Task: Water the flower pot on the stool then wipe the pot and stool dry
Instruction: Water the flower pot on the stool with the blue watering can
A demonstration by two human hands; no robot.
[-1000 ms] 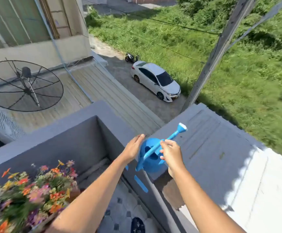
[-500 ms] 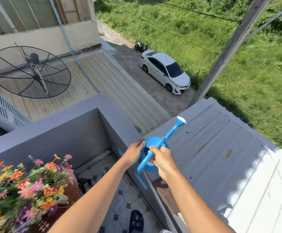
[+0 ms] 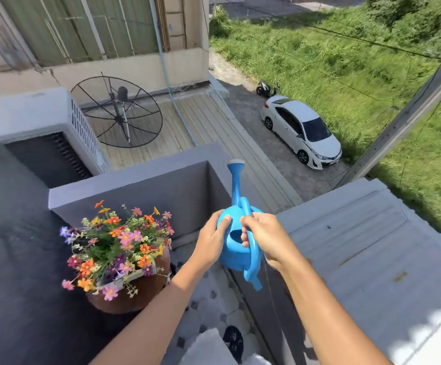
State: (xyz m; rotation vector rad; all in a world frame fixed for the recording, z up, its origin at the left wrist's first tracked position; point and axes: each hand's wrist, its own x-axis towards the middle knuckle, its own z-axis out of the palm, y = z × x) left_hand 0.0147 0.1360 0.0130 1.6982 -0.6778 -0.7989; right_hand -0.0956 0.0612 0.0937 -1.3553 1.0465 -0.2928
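A blue plastic watering can (image 3: 236,252) hangs in the air over the balcony, its long spout pointing up and away. My right hand (image 3: 268,239) is closed around its handle. My left hand (image 3: 211,239) presses against the can's left side. A brown flower pot (image 3: 137,291) full of orange, pink and purple flowers (image 3: 116,238) stands lower left of the can, in shade. The stool under the pot is hidden by the pot.
A grey balcony wall (image 3: 140,180) runs behind the pot and along the right side. The tiled balcony floor (image 3: 214,306) lies below. A dark slipper (image 3: 232,338) lies on the tiles. A white cloth-like corner (image 3: 206,346) shows at the bottom edge.
Both hands lifted the watering can off the wall ledge and swung it left over the balcony. The view turned left and down, bringing the flower pot fully into sight.
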